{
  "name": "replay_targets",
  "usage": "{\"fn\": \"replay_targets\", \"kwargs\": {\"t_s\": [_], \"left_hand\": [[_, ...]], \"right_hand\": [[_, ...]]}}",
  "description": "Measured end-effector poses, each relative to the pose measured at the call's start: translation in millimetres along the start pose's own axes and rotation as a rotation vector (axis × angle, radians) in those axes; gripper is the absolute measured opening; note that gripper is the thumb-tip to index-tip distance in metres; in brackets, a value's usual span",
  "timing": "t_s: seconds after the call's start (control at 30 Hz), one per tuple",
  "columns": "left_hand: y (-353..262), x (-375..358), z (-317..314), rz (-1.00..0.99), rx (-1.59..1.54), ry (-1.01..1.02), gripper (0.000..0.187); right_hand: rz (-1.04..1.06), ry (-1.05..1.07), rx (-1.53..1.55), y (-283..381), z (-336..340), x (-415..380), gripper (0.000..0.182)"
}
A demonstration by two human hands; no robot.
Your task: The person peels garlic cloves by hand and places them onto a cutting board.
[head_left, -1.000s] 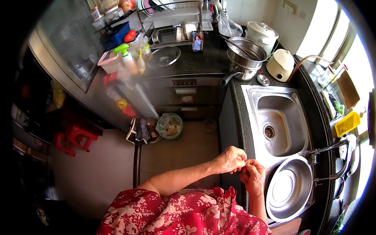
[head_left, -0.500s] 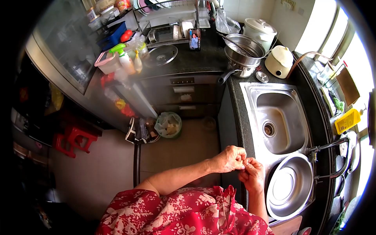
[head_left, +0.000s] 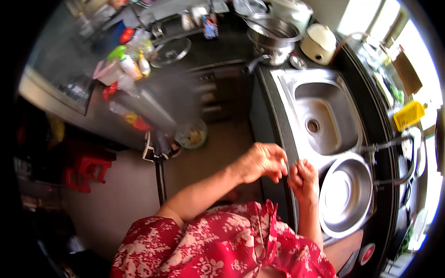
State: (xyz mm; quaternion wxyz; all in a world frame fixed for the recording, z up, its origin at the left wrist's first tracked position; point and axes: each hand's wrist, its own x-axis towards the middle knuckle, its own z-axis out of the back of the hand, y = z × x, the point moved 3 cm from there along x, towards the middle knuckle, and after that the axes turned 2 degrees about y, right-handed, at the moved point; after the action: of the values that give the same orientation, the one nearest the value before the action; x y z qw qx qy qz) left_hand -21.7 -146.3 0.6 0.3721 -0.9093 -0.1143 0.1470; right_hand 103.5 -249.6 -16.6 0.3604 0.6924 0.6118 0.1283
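My left hand [head_left: 262, 162] is in front of my body, just off the counter edge. Its fingers are bent together, and whatever may be between them is too small to make out. Close beside it on the right, my right hand [head_left: 303, 180] has its fingers curled into the palm in a pinch; any contents are hidden. A narrow gap separates the two hands. Nearest to my right hand is a wide metal basin [head_left: 328, 217], standing in the near sink bowl. Beyond it lies the far sink bowl [head_left: 320, 104] with its drain.
A steel pot with a steamer top [head_left: 273, 39] and a cream cooker [head_left: 319, 44] stand behind the sink. A faucet [head_left: 394, 180] arches at right. A glass lid [head_left: 171, 52] and a spray bottle [head_left: 130, 65] sit at left. On the floor are a lined bin [head_left: 192, 134] and red stools [head_left: 85, 171].
My two hands were touching at the fingertips and are now slightly apart. The camera view has tilted, so the kitchen sits higher in the picture.
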Motion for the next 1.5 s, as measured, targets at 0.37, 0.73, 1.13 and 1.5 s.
{"fn": "replay_targets", "kwargs": {"t_s": [0.37,0.73,1.13,1.5], "left_hand": [[1.6,-2.7,15.0,0.051,-0.208,-0.013,0.020],[1.6,-7.6,17.4,0.059,-0.163,-0.060,0.017],[2.6,-18.0,17.6,0.143,-0.100,-0.036,0.015],[7.2,-21.3,44.8,0.040,-0.164,-0.194,0.007]], "right_hand": [[0.020,-0.061,0.039,2.7,-5.8,4.0,0.007],[-0.030,-0.033,-0.051,-12.7,-11.3,10.3,0.012],[-0.033,0.069,-0.170,-34.6,-25.7,13.7,0.012],[-0.151,-0.289,-0.025,-61.2,4.7,10.7,0.012]]}}
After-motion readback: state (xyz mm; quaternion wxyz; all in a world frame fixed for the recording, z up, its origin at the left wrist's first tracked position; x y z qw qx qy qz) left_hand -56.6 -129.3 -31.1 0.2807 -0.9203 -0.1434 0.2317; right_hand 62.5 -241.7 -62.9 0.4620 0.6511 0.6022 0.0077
